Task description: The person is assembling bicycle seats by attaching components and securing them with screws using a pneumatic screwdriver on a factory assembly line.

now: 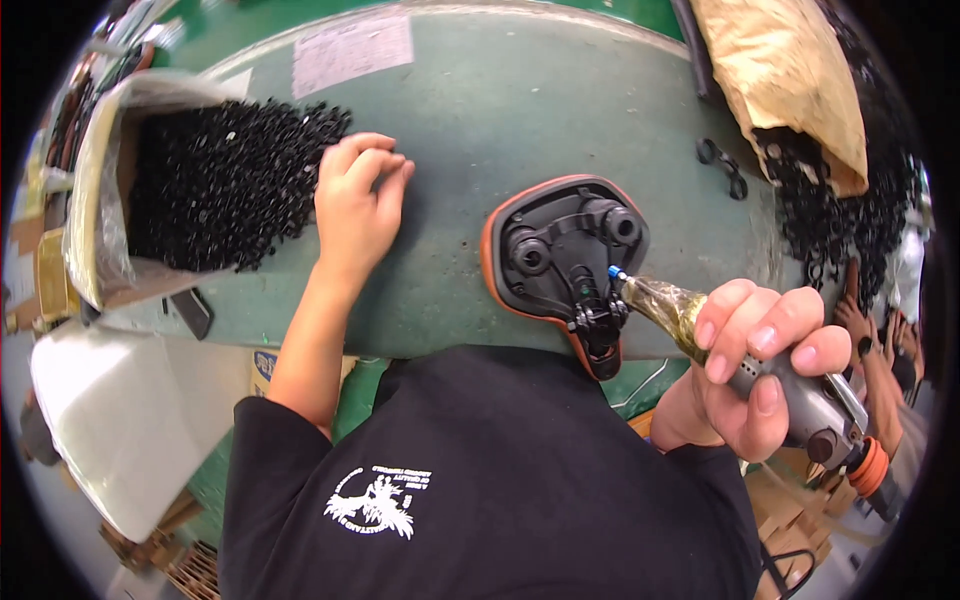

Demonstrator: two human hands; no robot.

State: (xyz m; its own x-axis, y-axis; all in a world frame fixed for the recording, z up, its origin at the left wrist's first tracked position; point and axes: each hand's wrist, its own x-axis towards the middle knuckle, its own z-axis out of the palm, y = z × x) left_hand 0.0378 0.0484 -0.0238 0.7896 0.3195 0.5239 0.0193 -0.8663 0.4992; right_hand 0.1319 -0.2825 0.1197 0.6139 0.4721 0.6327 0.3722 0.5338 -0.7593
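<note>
A bicycle saddle [568,255] lies upside down near the table's front edge, its black underside up and a brown rim around it. My right hand [765,355] is wrapped round a grey air screwdriver [795,400] with a tape-wrapped nose. Its blue tip [615,272] points at the saddle's underside, beside the metal clamp; whether they touch is unclear. To the left, my left hand [358,195] hovers at the edge of a heap of small black parts [225,185]. Its fingers are curled towards the thumb, and anything between the tips is hidden.
The heap spills from a plastic-lined box [95,200] lying on its side. At the right, a brown paper bag [785,75] spills black ring-shaped parts [845,235]; a few lie apart. A paper sheet [352,55] rests on the green table [450,120]. Another person's arm [880,370] shows at far right.
</note>
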